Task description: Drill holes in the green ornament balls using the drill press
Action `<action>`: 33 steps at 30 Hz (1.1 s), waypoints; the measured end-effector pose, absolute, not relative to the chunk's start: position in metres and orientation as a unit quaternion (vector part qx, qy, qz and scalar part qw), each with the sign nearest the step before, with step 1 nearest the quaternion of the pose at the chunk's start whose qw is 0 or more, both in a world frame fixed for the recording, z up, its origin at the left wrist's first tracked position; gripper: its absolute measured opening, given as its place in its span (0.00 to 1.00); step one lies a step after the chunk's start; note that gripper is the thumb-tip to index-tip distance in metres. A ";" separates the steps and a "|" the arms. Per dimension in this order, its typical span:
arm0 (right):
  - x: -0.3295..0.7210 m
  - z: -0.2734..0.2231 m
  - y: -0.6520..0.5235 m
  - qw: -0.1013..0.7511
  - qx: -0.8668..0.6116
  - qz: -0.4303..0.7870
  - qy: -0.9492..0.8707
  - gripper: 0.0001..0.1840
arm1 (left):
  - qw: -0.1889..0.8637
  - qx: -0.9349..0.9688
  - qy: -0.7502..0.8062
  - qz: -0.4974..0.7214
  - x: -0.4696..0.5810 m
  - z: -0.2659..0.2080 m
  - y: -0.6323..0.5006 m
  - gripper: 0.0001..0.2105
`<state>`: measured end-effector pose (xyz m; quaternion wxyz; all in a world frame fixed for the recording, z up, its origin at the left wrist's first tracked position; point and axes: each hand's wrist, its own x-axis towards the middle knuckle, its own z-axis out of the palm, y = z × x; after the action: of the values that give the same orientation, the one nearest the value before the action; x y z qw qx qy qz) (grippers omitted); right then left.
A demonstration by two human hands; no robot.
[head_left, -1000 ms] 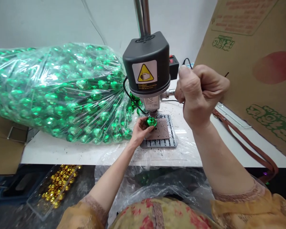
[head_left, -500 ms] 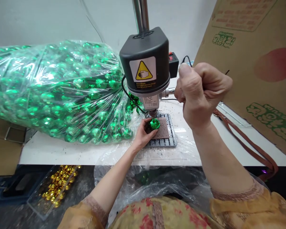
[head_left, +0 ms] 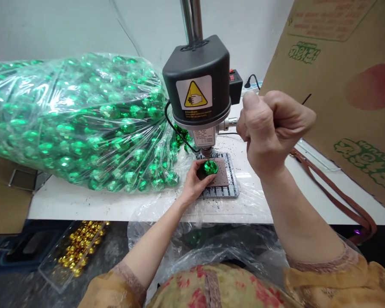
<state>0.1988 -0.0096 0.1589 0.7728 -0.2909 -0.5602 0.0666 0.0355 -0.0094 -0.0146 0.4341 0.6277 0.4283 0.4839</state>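
A faceted, shiny green ball [head_left: 211, 168] is pinched in my left hand [head_left: 195, 182], thumb at the near side and fingers behind. It rests on a brown pad [head_left: 221, 173] atop the slotted grey base [head_left: 233, 188] of a small drill press. The chuck [head_left: 207, 151] of the drill press [head_left: 197, 81] is directly above the ball; whether the bit is inside the ball I cannot tell. Closed in a fist, my right hand [head_left: 266, 132] is at the press's side hub [head_left: 229, 124], around its feed lever, which the fingers mostly hide.
A big clear bag [head_left: 83, 124] of green balls lies left of the press. Cardboard [head_left: 340, 94] leans at the right, near a brown strap [head_left: 333, 188]. Dark shavings dot the white table [head_left: 83, 205]. Below left is a clear bin [head_left: 59, 278] with gold balls.
My right fist has come down slightly. My left hand still holds the green ball under the chuck, and the whole view has shifted a little.
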 end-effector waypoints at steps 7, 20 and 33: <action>0.198 0.146 -0.010 0.794 -0.220 0.066 -0.563 0.30 | 0.437 0.621 0.425 0.492 0.036 -0.013 -0.009 0.26; 0.198 0.138 -0.009 0.795 -0.181 0.007 -0.579 0.26 | 0.455 0.609 0.419 0.496 0.036 -0.013 -0.010 0.26; 0.198 0.124 -0.006 0.801 -0.155 -0.032 -0.578 0.26 | 0.419 0.644 0.417 0.486 0.035 -0.015 -0.010 0.24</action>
<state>0.1983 -0.0060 0.1241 0.8008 -0.1545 -0.5777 -0.0317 0.0347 -0.0100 -0.0151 0.4187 0.6441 0.4172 0.4855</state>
